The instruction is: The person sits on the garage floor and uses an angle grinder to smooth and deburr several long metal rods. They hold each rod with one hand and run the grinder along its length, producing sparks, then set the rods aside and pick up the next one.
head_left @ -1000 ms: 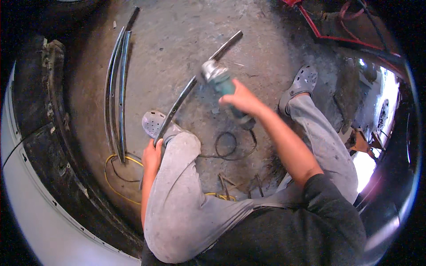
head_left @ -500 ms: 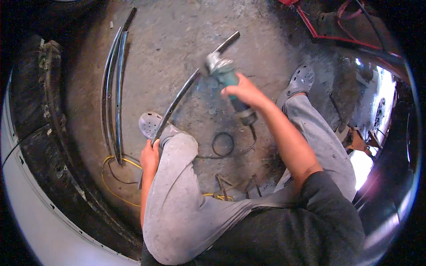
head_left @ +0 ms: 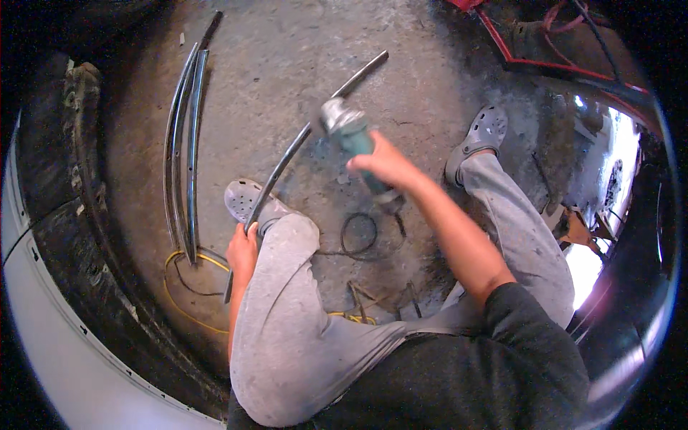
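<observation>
My left hand (head_left: 242, 249) is closed round the near part of a long, thin, slightly curved metal strip (head_left: 288, 154), beside my left knee. The strip slants away to the upper right, passing over my left clog (head_left: 242, 198). In my right hand (head_left: 383, 163) is a teal angle grinder (head_left: 353, 137), gripped round its body. Its silver head lies at the strip, past the strip's middle; the disc is blurred, and I cannot tell whether it touches the metal. A black cord (head_left: 360, 251) runs from the grinder's rear and loops on the floor.
Several similar metal strips (head_left: 192, 143) lie on the concrete floor (head_left: 272, 57) at the left. A yellow cord (head_left: 167, 290) curls below them. Dark and white body panels (head_left: 54, 344) line the left rim. Rusty metal parts (head_left: 577, 229) and a red-edged frame (head_left: 494, 36) are at the right.
The grinder in my right hand has moved a little left and nearer to me along the strip. My left hand keeps its hold, and the strip has hardly moved.
</observation>
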The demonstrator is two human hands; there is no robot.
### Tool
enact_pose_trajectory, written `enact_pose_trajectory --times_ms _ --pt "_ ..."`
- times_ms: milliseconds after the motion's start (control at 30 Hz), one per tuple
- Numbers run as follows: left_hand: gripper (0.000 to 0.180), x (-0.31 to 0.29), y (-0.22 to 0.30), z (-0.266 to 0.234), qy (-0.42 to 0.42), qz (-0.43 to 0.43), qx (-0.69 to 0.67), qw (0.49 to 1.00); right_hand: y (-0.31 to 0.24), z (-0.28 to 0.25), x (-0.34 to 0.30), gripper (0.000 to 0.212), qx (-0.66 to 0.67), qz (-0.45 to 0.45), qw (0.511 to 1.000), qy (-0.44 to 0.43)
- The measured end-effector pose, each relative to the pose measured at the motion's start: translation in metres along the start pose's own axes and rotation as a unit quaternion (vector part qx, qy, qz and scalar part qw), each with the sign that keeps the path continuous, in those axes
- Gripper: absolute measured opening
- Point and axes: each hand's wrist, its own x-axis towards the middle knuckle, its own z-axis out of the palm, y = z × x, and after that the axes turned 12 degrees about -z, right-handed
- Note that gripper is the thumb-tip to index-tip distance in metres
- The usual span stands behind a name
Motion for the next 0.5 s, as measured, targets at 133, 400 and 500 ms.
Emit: enact_pose_trajectory --times_ms 133,400,500 --pt "0.046 -0.006 0.004 -0.006 -0.009 -0.017 -0.006 1.000 -0.020 0.068 -0.034 0.078 -0.029 0.019 0.996 -0.081" --pt "0.057 0.001 0.005 -0.017 -0.065 -0.043 0.009 0.997 0.000 0.037 -0.009 0.070 0.027 -0.004 0.999 -0.020" --pt "0.060 0.004 0.002 -0.015 -0.059 -0.029 0.004 0.998 -0.004 -0.017 0.015 0.063 0.058 0.005 0.998 0.022"
